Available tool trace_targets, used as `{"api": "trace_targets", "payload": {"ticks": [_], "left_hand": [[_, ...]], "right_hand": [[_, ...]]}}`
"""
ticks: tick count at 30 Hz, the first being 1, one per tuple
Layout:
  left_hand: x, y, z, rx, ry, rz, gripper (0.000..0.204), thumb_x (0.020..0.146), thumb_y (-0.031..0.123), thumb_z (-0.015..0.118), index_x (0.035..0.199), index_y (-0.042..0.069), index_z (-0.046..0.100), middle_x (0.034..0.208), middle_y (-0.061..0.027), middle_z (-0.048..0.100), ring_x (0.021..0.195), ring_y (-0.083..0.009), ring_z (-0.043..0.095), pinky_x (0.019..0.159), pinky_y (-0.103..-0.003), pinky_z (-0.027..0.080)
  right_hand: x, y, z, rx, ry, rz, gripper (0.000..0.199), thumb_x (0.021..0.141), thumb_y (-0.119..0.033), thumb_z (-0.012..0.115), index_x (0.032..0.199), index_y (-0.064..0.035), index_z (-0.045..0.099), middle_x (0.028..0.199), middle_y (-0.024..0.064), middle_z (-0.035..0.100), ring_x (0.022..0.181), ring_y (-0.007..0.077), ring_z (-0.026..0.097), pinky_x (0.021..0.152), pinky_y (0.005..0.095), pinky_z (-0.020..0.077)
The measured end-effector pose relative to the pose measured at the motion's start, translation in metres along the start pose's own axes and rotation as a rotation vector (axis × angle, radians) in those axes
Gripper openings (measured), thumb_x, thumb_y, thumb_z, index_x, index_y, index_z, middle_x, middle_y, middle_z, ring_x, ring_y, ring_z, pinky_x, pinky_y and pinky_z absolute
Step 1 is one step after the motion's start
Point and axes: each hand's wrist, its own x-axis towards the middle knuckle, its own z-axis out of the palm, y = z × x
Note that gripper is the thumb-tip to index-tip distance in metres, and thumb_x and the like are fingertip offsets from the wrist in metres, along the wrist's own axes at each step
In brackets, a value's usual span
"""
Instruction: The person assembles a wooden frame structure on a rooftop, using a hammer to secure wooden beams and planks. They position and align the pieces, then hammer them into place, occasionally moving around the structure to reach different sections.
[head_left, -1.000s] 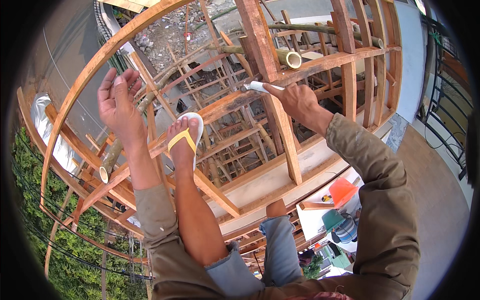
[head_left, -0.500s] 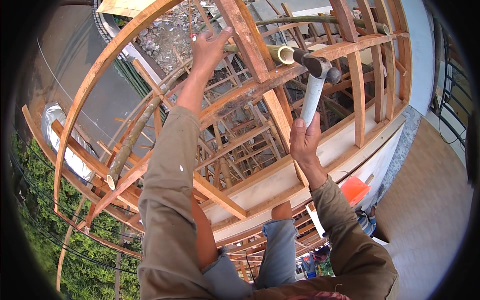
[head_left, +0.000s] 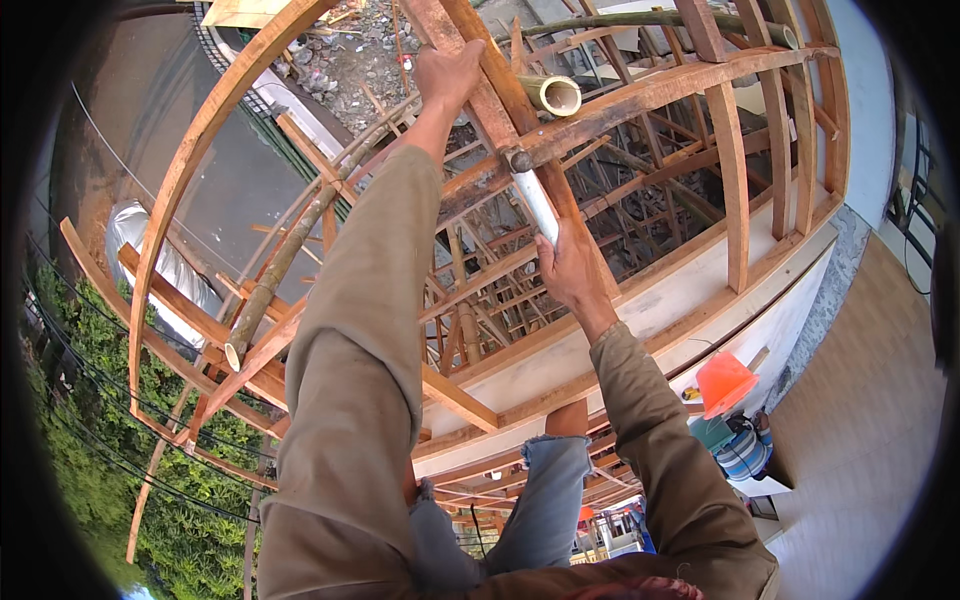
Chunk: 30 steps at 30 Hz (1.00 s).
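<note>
My right hand (head_left: 575, 272) is closed round the pale handle of a hammer (head_left: 536, 205). The dark hammer head is at the lower end of a reddish timber (head_left: 490, 112), where it meets a long wooden crossbeam (head_left: 630, 112); whether it touches the wood I cannot tell. Higher up, my left hand (head_left: 447, 78) grips the same timber by its left edge, thumb across the front and most fingers hidden behind. A hollow bamboo pole (head_left: 556, 95) shows its cut end just right of the timber.
Below the open timber frame lies a deep tangle of wooden and bamboo props (head_left: 480, 270). A curved wooden rib (head_left: 175, 180) and another bamboo pole (head_left: 275, 275) stand left. Wires (head_left: 110, 440) cross before greenery. An orange object (head_left: 727, 384) lies right, near the tan floor (head_left: 850, 400).
The hammer has swung left and down from beside the bamboo end to the timber's lower end. My left hand has moved slightly up and right, closing on the timber.
</note>
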Motion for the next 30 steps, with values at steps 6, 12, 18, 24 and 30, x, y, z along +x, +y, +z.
{"api": "trace_targets", "payload": {"ticks": [6, 12, 18, 24, 30], "left_hand": [[0.005, 0.007, -0.009, 0.015, -0.128, -0.166, 0.058, 0.070, 0.040, 0.076, 0.096, -0.011, 0.069, 0.094, -0.0257, 0.073, 0.092, -0.0379, 0.072, 0.085, -0.045, 0.055], [-0.006, 0.012, -0.013, -0.153, -0.034, 0.044, 0.054, 0.071, 0.042, 0.076, 0.085, -0.010, 0.070, 0.083, -0.0233, 0.073, 0.083, -0.0328, 0.072, 0.078, -0.043, 0.055], [0.001, 0.004, -0.011, -0.058, 0.020, 0.017, 0.051, 0.073, 0.040, 0.078, 0.086, -0.008, 0.071, 0.081, -0.0188, 0.073, 0.074, -0.0271, 0.070, 0.071, -0.042, 0.054], [-0.002, 0.000, -0.007, -0.132, -0.103, -0.043, 0.055, 0.071, 0.042, 0.079, 0.086, -0.011, 0.068, 0.079, -0.0223, 0.072, 0.075, -0.0295, 0.070, 0.073, -0.043, 0.054], [-0.001, 0.009, -0.011, -0.133, 0.000, 0.003, 0.063, 0.072, 0.046, 0.080, 0.094, -0.011, 0.066, 0.086, -0.0239, 0.072, 0.084, -0.0363, 0.070, 0.083, -0.045, 0.054]], "right_hand": [[0.010, -0.011, -0.010, 0.261, 0.250, -0.209, 0.025, 0.100, -0.022, 0.059, 0.112, -0.0003, 0.054, 0.072, 0.0136, 0.062, 0.061, 0.0281, 0.063, 0.056, 0.0388, 0.0486], [0.011, -0.013, -0.010, -0.119, -0.105, 0.081, 0.023, 0.100, -0.023, 0.060, 0.107, -0.0022, 0.053, 0.076, 0.0227, 0.065, 0.067, 0.0393, 0.069, 0.060, 0.0447, 0.0512], [0.005, 0.001, 0.002, 0.180, 0.151, -0.092, 0.029, 0.101, -0.026, 0.058, 0.111, 0.0008, 0.054, 0.078, 0.0171, 0.064, 0.067, 0.0268, 0.066, 0.061, 0.0387, 0.0496], [0.010, 0.016, -0.001, 0.020, -0.001, 0.127, 0.023, 0.101, -0.022, 0.058, 0.108, -0.0015, 0.053, 0.082, 0.0237, 0.063, 0.073, 0.0394, 0.067, 0.063, 0.0436, 0.0498], [0.031, 0.015, -0.006, 0.099, -0.139, 0.298, 0.037, 0.103, -0.031, 0.055, 0.123, -0.0004, 0.051, 0.084, 0.0176, 0.063, 0.069, 0.0272, 0.064, 0.064, 0.0418, 0.0494]]}}
